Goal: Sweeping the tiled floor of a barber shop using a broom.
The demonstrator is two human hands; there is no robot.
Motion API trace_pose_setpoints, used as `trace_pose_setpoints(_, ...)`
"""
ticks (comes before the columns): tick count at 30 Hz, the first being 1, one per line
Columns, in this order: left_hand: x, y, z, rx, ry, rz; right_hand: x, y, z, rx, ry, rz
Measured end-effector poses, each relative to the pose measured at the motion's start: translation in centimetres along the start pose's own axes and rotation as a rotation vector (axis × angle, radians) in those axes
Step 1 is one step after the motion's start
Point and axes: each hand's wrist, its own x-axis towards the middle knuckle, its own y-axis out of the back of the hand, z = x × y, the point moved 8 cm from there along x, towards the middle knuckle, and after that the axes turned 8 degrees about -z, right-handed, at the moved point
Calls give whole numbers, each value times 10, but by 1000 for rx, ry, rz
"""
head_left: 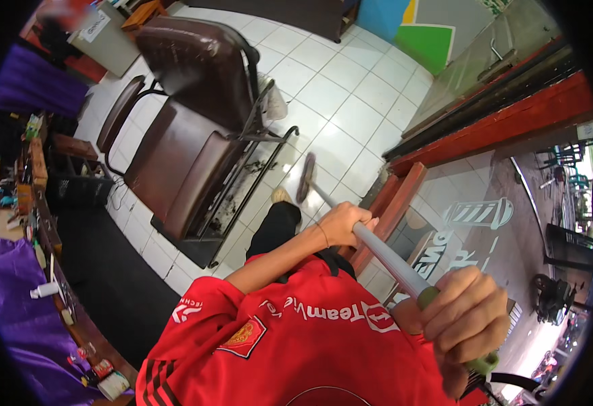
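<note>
A broom with a long grey handle point(394, 264) slants across in front of me. Its narrow brownish head point(306, 177) rests on the white tiles beside my shoe. My left hand point(344, 224) wraps round the middle of the handle, fingers closed. Higher up, near the green grip end, my right hand point(464, 314) is also closed on the handle. Dark hair clippings point(246, 193) lie scattered on the floor by the metal base of a brown barber chair point(168, 152), to the left of the broom head.
To the right stand a red door frame point(492, 125) and a glass panel with white lettering. A counter draped in purple cloth point(16, 311) runs along the left, holding bottles and small items. A dark mat point(104, 267) lies beside it. A person is partly visible at the far left.
</note>
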Motion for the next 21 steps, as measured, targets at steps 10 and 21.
trace_pose_setpoints(10, 212, 107, -37, -38, -298, -70, 67, 123, 94, -273, 26, 182)
trace_pose_setpoints(21, 335, 242, -273, -77, -129, 10, 96, 270, 394, -362, -485, 381)
